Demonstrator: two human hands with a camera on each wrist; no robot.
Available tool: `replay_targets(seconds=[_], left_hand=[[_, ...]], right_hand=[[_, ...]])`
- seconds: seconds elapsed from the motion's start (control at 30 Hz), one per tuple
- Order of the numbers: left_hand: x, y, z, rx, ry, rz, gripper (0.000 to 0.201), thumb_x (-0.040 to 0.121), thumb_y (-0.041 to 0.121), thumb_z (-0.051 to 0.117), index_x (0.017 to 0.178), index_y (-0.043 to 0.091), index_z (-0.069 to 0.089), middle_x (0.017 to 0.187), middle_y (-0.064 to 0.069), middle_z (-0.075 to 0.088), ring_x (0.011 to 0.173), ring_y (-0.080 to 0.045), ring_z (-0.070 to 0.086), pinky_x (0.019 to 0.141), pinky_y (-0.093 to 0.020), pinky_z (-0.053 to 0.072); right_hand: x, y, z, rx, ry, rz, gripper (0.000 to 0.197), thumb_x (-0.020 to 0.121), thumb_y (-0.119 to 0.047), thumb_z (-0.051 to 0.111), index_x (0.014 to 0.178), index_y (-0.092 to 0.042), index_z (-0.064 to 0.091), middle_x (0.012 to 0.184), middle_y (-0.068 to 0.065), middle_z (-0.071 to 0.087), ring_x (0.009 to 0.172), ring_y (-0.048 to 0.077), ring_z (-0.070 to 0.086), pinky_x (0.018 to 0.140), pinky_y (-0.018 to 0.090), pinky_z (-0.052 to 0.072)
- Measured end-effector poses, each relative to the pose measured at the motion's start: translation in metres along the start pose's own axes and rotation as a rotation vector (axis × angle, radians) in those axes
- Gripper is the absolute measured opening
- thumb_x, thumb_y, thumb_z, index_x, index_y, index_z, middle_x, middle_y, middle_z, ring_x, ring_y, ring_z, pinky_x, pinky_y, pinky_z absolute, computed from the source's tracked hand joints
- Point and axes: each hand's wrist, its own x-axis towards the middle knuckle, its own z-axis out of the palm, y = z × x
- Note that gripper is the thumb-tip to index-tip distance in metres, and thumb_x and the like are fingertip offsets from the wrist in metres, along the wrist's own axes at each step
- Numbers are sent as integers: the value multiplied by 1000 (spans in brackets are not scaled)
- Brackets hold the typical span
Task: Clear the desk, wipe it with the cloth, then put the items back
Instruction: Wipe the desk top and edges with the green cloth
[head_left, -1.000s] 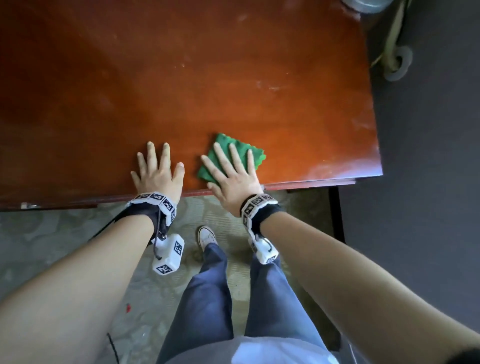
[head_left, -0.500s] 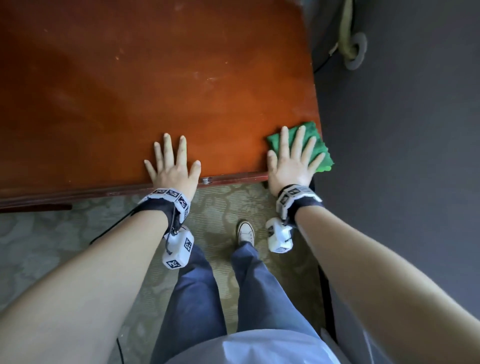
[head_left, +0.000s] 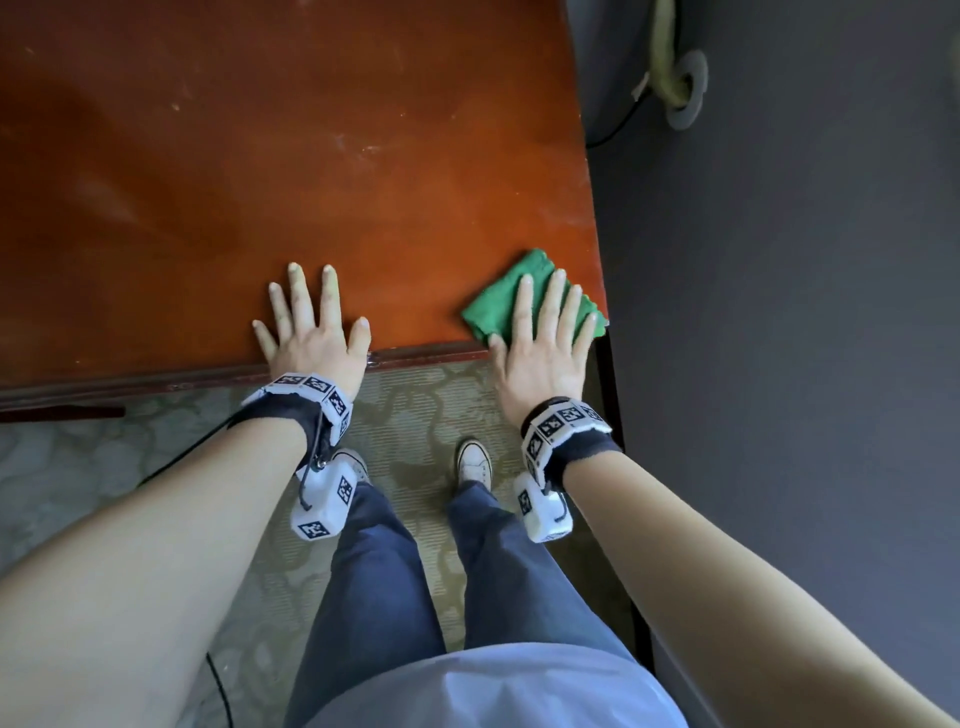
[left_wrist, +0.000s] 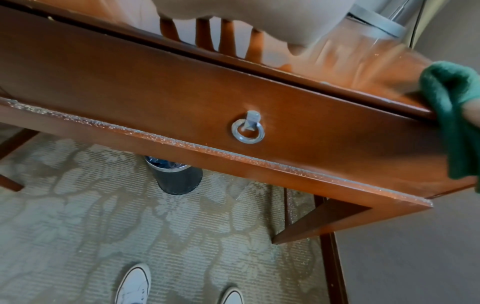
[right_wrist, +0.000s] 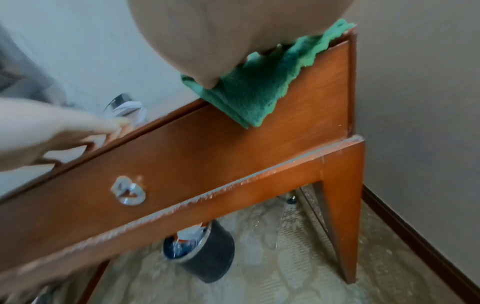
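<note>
One cloth — two flat hands

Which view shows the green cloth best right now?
Head view: the green cloth lies flat at the desk's front right corner under the right hand. Right wrist shows its overhanging edge; left wrist only a sliver.

The glossy reddish-brown wooden desk is carrying a folded green terry cloth at its near right corner, lying flat under the right hand. The left hand is resting flat on the bare near edge, well left of the cloth.
</note>
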Motion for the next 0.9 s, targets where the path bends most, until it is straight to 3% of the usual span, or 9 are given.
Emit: replay_targets(seconds=[0.13, 0.53, 0.9], left_hand=[[6, 11, -1, -28, 1, 13, 67, 101, 49, 29, 158, 27, 1, 165, -1, -13, 152, -27, -8, 120, -56, 1], [67, 34, -22, 1, 0, 151, 68, 101, 46, 31, 158, 26, 1, 165, 5, -13, 152, -24, -7, 120, -58, 2], [154, 44, -54, 26, -17, 238, 67, 102, 46, 26, 158, 24, -1, 165, 2, -12, 152, -24, -7, 121, -55, 3]], right_hand=[[24, 1, -8, 68, -21, 187, 73, 101, -51, 23, 158, -9, 4, 162, 25, -3, 149, 44, 0, 118, 60, 6], [136, -12, -32, 116, -39, 240, 80, 99, -49, 37, 157, -10, -2, 161, 24, -9, 149, 43, -5, 118, 61, 2], [258, -40, -47, 116, 25, 404, 83, 97, -51, 43, 158, -12, 2, 162, 22, -1, 149, 40, 4, 117, 59, 6]])
